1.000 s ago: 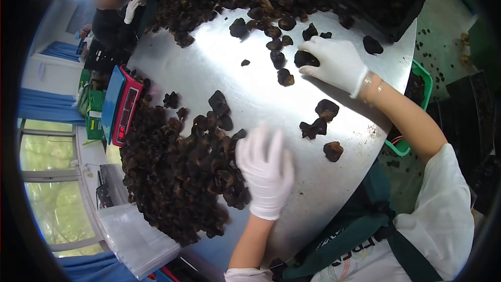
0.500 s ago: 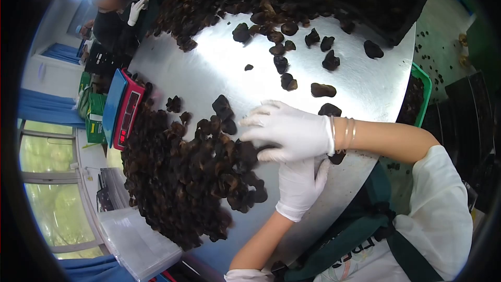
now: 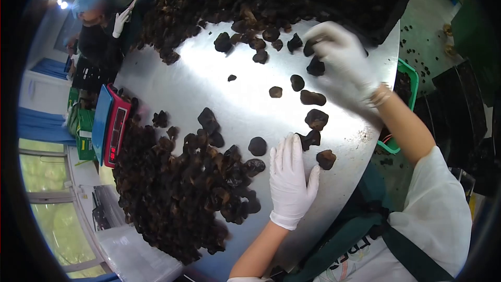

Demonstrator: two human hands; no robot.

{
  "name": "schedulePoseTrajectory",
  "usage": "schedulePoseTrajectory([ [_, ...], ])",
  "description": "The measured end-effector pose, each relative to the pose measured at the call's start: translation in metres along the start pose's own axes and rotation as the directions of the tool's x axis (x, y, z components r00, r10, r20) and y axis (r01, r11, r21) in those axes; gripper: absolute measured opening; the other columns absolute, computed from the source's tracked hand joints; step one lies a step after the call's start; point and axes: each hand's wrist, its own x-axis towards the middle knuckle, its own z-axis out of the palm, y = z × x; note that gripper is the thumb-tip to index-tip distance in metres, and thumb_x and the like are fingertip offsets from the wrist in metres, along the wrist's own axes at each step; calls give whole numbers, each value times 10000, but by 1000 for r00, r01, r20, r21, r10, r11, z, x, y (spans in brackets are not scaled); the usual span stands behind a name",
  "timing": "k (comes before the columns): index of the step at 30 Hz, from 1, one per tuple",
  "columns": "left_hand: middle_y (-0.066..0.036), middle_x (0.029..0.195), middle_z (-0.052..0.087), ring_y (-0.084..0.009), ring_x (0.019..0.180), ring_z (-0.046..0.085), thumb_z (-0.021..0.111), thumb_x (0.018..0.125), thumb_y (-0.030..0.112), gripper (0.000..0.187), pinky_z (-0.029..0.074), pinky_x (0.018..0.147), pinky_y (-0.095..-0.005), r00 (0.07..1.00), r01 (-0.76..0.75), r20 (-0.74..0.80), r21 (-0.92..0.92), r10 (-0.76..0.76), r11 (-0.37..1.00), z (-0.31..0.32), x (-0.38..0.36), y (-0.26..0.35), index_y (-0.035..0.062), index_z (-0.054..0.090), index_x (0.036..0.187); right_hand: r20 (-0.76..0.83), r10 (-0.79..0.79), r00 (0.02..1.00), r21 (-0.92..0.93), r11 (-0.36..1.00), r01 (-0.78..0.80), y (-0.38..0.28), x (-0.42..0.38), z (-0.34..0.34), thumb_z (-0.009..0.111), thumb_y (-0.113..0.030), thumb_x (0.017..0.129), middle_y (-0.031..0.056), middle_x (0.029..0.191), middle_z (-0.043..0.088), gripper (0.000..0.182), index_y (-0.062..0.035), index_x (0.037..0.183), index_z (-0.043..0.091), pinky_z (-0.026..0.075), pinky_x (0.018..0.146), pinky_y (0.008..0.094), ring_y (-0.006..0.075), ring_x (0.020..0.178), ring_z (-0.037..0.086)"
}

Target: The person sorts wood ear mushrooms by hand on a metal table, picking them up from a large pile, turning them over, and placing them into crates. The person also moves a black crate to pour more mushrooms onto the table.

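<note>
Dark brown, lumpy pieces like dried mushrooms lie loose over a shiny metal table (image 3: 209,83). My left hand (image 3: 289,183), in a white glove, lies with fingers stretched out close to one dark piece (image 3: 311,139); a rounder piece (image 3: 257,146) is left of its fingertips. My right hand (image 3: 342,55), also gloved, is farther up the table among loose pieces near the large pile. Its fingers curve over a dark piece (image 3: 309,48), but motion blur hides whether they grip it. Another piece (image 3: 315,67) sits just below those fingers.
A big pile (image 3: 193,0) of these pieces covers the far side, and a second heap (image 3: 172,193) spreads at left. A red and blue scale (image 3: 112,125) stands beside that heap. Across the table is a gloved person (image 3: 96,36). A green basket (image 3: 414,81) sits below the table's right edge.
My right hand has moved from above my left hand up toward the large pile. My left hand has straightened its fingers. Several pieces now lie around it, and the view has shifted slightly.
</note>
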Motion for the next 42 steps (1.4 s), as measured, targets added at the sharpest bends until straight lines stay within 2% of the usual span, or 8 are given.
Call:
schedulePoseTrajectory([
  [5, -265, 1472, 422, -466, 1375, 372, 676, 854, 202, 769, 247, 1171, -553, 1000, 15, 11, 9, -15, 1000, -1, 2, 2, -84, 324, 1475, -182, -36, 983, -266, 964, -14, 19, -1, -94, 450, -226, 992, 43, 1205, 642, 346, -82, 1264, 609, 503, 765, 276, 133, 864, 588],
  [6, -266, 1469, 425, -465, 1371, 377, 676, 855, 203, 766, 249, 1170, -553, 1000, 16, 8, 13, -16, 1000, 0, 3, 2, -83, 326, 1474, 9, -451, 893, -845, 473, 248, 30, -2, -96, 524, -275, 986, 83, 1194, 629, 331, -79, 1239, 606, 528, 788, 362, 256, 918, 616],
  [9, -268, 1463, 431, -465, 1361, 390, 675, 857, 203, 762, 253, 1167, -555, 1000, 15, 7, 8, -15, 1000, -2, 2, 4, -88, 328, 1470, 169, -392, 904, -977, 55, 206, 59, -10, -86, 579, -228, 960, 124, 1088, 593, 262, -68, 1166, 600, 525, 812, 400, 313, 938, 630],
  [15, -283, 1456, 435, -476, 1344, 405, 665, 858, 186, 749, 266, 1156, -565, 999, 16, -30, -23, -17, 1000, 0, 1, 2, -110, 329, 1459, 301, -466, 832, -670, 517, 533, 21, -16, -28, 600, -192, 951, 142, 1042, 603, 288, -22, 1183, 587, 523, 802, 348, 299, 900, 640],
  [18, -300, 1449, 438, -480, 1345, 408, 643, 862, 158, 730, 275, 1157, -552, 999, 0, -34, -27, -1, 1000, 0, 2, 1, -119, 325, 1459, 561, -102, 821, -321, 888, 329, -25, -29, 23, 560, -368, 989, 186, 1167, 680, 499, -51, 1375, 542, 531, 846, 395, 325, 961, 675],
  [22, -309, 1449, 439, -482, 1351, 408, 615, 864, 128, 716, 279, 1163, -529, 999, -5, -40, 6, 5, 1000, 4, 0, 0, -123, 314, 1464, 442, -128, 888, -458, 819, 346, -26, -18, 22, 521, -330, 994, 184, 975, 723, 423, -27, 1279, 602, 539, 783, 387, 322, 787, 685],
  [28, -314, 1424, 450, -485, 1318, 434, 564, 868, 38, 623, 310, 1154, -508, 996, -8, -85, -89, 0, 996, 5, 2, -8, -132, 352, 1428, 624, -201, 755, -561, 557, 612, 9, -101, 8, 642, -138, 806, 173, 1323, 556, 496, -26, 1285, 577, 384, 1054, 478, 382, 1251, 494],
  [42, -318, 1464, 410, -464, 1370, 388, 579, 869, 14, 658, 301, 1162, -485, 965, 202, -200, 153, -170, 967, -22, -1, -47, -104, 323, 1464, 714, -374, 591, -555, 212, 805, 60, 13, 71, 625, -460, 886, 169, 1550, 385, 590, -177, 1396, 540, 135, 1174, 666, 435, 1474, 247],
])
